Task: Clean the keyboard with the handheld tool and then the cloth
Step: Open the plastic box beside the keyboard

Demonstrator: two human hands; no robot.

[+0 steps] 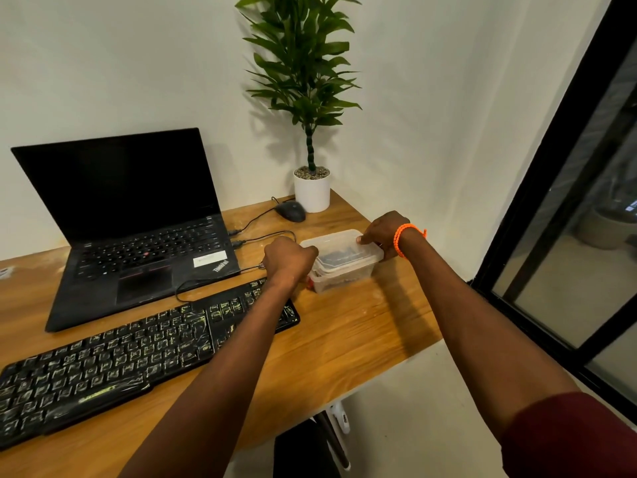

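A black keyboard (138, 350) with dusty, smeared keys lies across the front left of the wooden desk (344, 339). Just right of its far end stands a clear lidded plastic container (341, 260) with dark things inside; I cannot make out what they are. My left hand (287, 260) grips the container's left side with curled fingers. My right hand (382, 234), an orange bracelet on its wrist, holds the lid's far right corner, thumb pressed on top. No handheld tool or cloth shows in the open.
An open black laptop (138, 236) sits behind the keyboard, cables running from its right side. A black mouse (290, 211) and a potted plant in a white pot (312, 193) stand at the back. The desk's right edge is near a black-framed glass door (568, 236).
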